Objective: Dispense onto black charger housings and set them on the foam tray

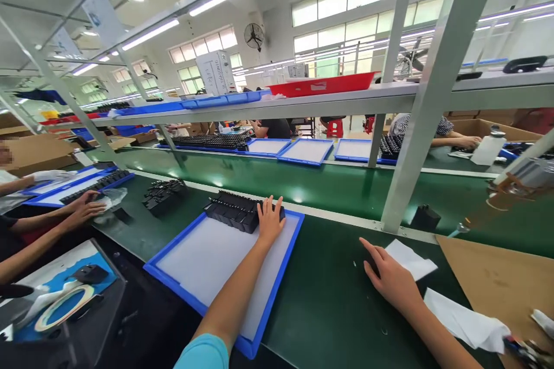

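A blue-rimmed tray (277, 294) with a white floor lies at an angle in front of me. Along its far edge runs a row of black block-shaped plastic units (231, 210). My left hand (270, 222) reaches over the tray to the right end of that row, fingers and thumb around a black block that shows between them and is partly hidden. Over the green belt to the right, my right hand (393, 279) is open and holds nothing, its index finger stretched out. White paper sheets (411, 259) lie beside and behind that hand.
A heap of black units (162, 196) sits left of the tray. A co-worker's hands (82, 210) are further left, near plastic film. A metal post (433, 92) stands ahead on the right. Brown cardboard (502, 282) lies at right. A shelf with a red tray (322, 85) crosses overhead.
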Available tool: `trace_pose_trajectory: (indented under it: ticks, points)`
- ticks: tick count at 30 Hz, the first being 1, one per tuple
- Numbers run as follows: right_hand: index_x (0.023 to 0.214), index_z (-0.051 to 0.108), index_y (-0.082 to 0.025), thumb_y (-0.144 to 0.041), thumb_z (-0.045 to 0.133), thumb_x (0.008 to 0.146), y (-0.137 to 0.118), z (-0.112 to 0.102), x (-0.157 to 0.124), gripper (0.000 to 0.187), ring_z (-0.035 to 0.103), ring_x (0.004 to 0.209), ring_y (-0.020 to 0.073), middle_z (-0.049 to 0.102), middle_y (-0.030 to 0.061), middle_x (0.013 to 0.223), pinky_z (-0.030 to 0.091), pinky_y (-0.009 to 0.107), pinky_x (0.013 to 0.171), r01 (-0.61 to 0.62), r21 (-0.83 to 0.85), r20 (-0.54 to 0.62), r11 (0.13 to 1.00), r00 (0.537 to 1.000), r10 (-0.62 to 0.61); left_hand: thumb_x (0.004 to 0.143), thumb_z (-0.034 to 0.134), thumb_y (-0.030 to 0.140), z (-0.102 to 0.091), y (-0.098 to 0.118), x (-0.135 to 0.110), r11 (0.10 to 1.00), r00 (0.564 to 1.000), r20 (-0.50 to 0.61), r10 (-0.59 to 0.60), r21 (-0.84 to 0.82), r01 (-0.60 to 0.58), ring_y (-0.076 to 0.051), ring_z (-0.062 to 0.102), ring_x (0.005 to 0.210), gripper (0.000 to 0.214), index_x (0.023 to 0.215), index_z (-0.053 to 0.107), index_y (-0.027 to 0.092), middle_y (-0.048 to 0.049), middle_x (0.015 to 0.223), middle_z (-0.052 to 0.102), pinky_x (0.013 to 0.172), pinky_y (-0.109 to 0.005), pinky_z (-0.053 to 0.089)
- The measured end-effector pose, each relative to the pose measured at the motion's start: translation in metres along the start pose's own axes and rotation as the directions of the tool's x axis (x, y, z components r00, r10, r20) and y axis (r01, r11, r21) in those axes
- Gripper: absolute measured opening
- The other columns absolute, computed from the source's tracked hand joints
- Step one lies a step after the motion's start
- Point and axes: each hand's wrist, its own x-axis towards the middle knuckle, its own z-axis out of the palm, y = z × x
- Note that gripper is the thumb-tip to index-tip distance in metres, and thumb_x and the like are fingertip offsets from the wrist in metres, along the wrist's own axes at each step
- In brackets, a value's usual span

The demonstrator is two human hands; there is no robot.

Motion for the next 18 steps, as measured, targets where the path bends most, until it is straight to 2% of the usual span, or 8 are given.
trace_pose_trajectory:
  ticks: [2,5,7,9,11,13,16,18]
  points:
    - [0.144,0.037,-0.029,-0.037,0.034,0.094,0.002,0.006,0.0,0.05,0.068,0.085,0.0226,0.065,0.0073,0.113,0.05,0.028,0.046,0.012,-0.054,-0.092,0.998,0.996,-0.017,0.078,0.067,0.029,-0.001,0.001,-0.002,1.0,1.0,-0.015,0.022,-0.008,-0.022,-0.037,0.03,0.139,0.07,0.143,0.041,0.024,-0.0165,0.147,0.039,0.113,-0.061,0.015]
    - [0.144,0.037,-0.028,-0.043,0.041,0.093,0.005,0.012,0.003,0.053,0.065,0.1,0.0272,0.06,0.01,0.126,0.058,0.038,0.068,0.115,-0.115,-0.249,0.987,0.958,-0.14,0.082,0.063,0.035,-0.002,0.01,-0.005,0.996,0.997,-0.037,0.073,-0.045,-0.075,-0.033,0.028,0.14,0.064,0.141,0.042,0.024,-0.0141,0.147,0.041,0.115,-0.059,0.013]
    - [0.141,0.041,-0.027,-0.047,0.046,0.09,0.001,0.011,0.005,0.055,0.063,0.107,0.0295,0.056,0.0111,0.132,0.056,0.046,0.083,0.197,-0.135,-0.324,0.971,0.917,-0.231,0.086,0.058,0.035,0.0,0.02,-0.008,0.978,0.991,-0.03,0.128,-0.161,-0.131,-0.033,0.025,0.142,0.058,0.141,0.043,0.022,-0.0143,0.147,0.04,0.115,-0.06,0.012]
    - [0.137,0.046,-0.027,-0.046,0.05,0.089,-0.015,0.007,0.005,0.051,0.061,0.111,0.0294,0.056,0.0104,0.132,0.054,0.046,0.089,0.282,-0.115,-0.356,0.953,0.883,-0.304,0.089,0.053,0.032,0.005,0.03,-0.01,0.925,0.972,0.003,0.234,-0.309,-0.221,-0.031,0.025,0.142,0.051,0.138,0.046,0.021,-0.0134,0.146,0.043,0.116,-0.059,0.011]
    - [0.132,0.05,-0.028,-0.041,0.054,0.088,-0.044,-0.001,0.004,0.046,0.061,0.113,0.0267,0.059,0.0089,0.13,0.054,0.041,0.09,0.395,-0.064,-0.343,0.916,0.854,-0.392,0.089,0.054,0.029,0.011,0.036,-0.01,0.868,0.938,0.045,0.344,-0.396,-0.299,-0.026,0.037,0.137,0.042,0.131,0.054,0.023,-0.0094,0.135,0.055,0.116,-0.052,0.02]
    - [0.13,0.053,-0.027,-0.035,0.057,0.087,-0.086,-0.013,0.005,0.044,0.061,0.113,0.0233,0.06,0.0077,0.128,0.054,0.035,0.09,0.549,-0.005,-0.3,0.836,0.797,-0.525,0.088,0.058,0.027,0.016,0.036,-0.008,0.842,0.912,0.085,0.402,-0.426,-0.331,-0.021,0.052,0.123,0.029,0.116,0.065,0.025,-0.0048,0.121,0.065,0.111,-0.04,0.035]
    - [0.125,0.056,-0.026,-0.025,0.053,0.088,-0.162,-0.035,0.008,0.037,0.059,0.115,0.0225,0.062,0.0077,0.126,0.049,0.039,0.098,0.781,0.116,-0.257,0.614,0.621,-0.741,0.087,0.059,0.025,0.02,0.033,-0.005,0.83,0.9,0.13,0.415,-0.46,-0.316,-0.018,0.059,0.113,0.018,0.101,0.071,0.023,-0.0039,0.118,0.067,0.101,-0.032,0.045]
    - [0.119,0.059,-0.024,-0.027,0.051,0.091,-0.206,-0.047,0.01,0.029,0.058,0.114,0.0217,0.062,0.0094,0.125,0.049,0.039,0.098,0.858,0.22,-0.272,0.464,0.511,-0.816,0.087,0.058,0.023,0.02,0.032,-0.005,0.834,0.901,0.152,0.405,-0.466,-0.296,-0.019,0.058,0.115,0.019,0.1,0.072,0.023,-0.0042,0.122,0.065,0.101,-0.032,0.045]
